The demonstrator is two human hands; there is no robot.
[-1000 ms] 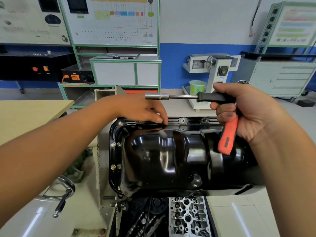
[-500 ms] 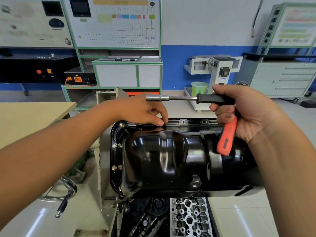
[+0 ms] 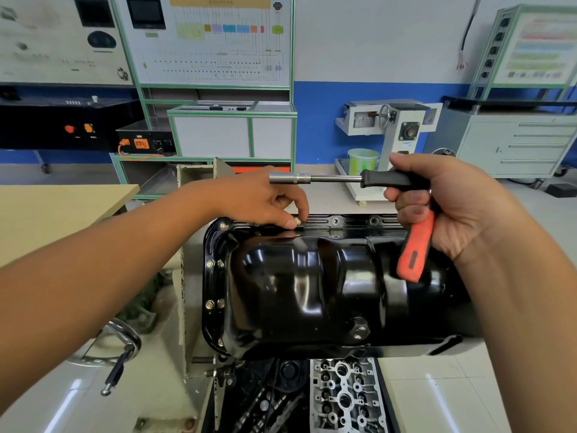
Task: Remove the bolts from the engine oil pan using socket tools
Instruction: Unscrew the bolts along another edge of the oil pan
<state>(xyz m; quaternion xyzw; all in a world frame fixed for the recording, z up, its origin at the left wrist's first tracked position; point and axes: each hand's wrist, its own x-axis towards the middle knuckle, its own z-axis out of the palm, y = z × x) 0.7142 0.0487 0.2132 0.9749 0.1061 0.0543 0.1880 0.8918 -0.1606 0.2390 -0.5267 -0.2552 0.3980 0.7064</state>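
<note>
Fingertips (image 3: 292, 222) of the left hand (image 3: 259, 198) pinch a small silvery bolt (image 3: 298, 221) on the glossy black steel oil pan (image 3: 312, 285) flange, probably spinning it out. Right hand (image 3: 452, 204) grips the orange-and-black T-handle socket driver (image 3: 374, 179) fully, parked clear above.

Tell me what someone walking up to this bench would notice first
The glossy black oil pan fills the centre, bolted to the upturned engine. At its far rim the left hand pinches a small bolt, while the right hand holds a socket driver level above the pan, together with an orange-handled tool that hangs down. More bolts remain along the pan's left edge.
</note>
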